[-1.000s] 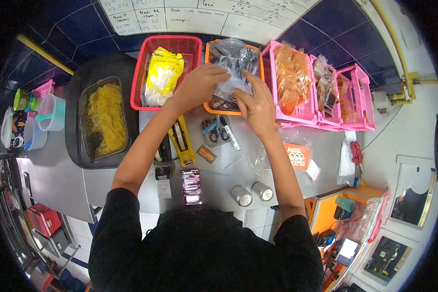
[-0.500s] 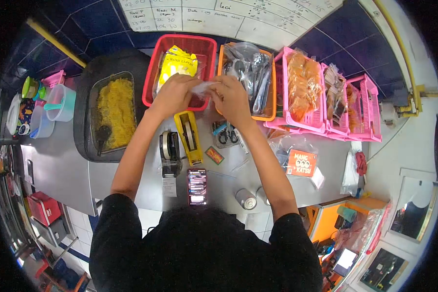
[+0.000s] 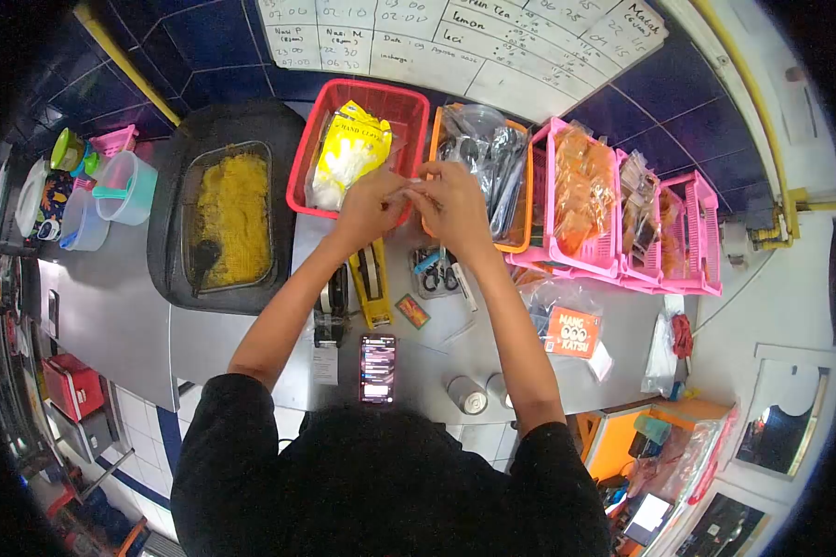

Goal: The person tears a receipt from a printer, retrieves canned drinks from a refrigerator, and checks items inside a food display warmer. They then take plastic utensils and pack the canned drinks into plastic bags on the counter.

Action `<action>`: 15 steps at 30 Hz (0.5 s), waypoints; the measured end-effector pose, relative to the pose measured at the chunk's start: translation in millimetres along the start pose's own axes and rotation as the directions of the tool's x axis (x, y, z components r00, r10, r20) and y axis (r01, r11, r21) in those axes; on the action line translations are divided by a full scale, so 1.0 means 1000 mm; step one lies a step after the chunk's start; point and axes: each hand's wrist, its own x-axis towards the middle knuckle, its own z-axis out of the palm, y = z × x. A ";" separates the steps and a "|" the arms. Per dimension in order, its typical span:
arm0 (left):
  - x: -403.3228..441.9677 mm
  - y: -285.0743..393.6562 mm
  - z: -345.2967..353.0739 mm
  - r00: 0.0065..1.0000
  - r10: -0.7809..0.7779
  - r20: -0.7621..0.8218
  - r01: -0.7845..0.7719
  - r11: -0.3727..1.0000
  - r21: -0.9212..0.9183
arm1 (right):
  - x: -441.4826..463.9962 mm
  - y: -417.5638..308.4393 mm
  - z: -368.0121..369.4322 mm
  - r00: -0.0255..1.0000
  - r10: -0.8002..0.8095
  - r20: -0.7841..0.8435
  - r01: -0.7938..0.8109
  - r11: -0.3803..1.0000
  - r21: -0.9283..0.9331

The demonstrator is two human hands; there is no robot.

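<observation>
We have 2 hands meeting over the work table (image 3: 418, 381), and we judge the step in hand to be close fingertip work on 1 small pale piece (image 3: 411, 187). The left hand (image 3: 372, 206) is narrow, its fingertips bunched on the piece from the left. The right hand (image 3: 457, 204) is just as narrow, curled in and pinching from the right. The piece (thin, we would say, perhaps clear film) sits between the 2 sets of fingertips, which hide most of it, so we cannot tell its full shape.

In our view it appears over the near right corner of the red basket (image 3: 407, 116), with the orange basket (image 3: 511, 247) just to its right. The red basket holds a yellow packet (image 3: 362, 130) marked for hand gloves; the orange basket holds dark cutlery (image 3: 503, 172) among clear wrapping. Nearer to us lie a yellow tape dispenser (image 3: 384, 283), scissors (image 3: 432, 279) and a lit phone (image 3: 376, 369).

We think the next move calls for a light, even pinch from each hand, with small finger motions rather than arm motions, since something this slight could crumple, tear or slip out of sight among the baskets.
</observation>
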 end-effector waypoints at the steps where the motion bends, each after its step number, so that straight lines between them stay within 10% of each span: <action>1: 0.000 -0.005 0.004 1.000 -0.003 -0.009 0.003 1.000 0.020 | 0.001 -0.004 -0.003 0.999 -0.034 -0.032 0.033 0.999 -0.021; 15: 0.014 -0.018 -0.008 0.999 0.020 -0.038 -0.013 0.984 0.179 | 0.020 -0.023 -0.049 0.917 -0.181 -0.355 0.144 0.981 -0.130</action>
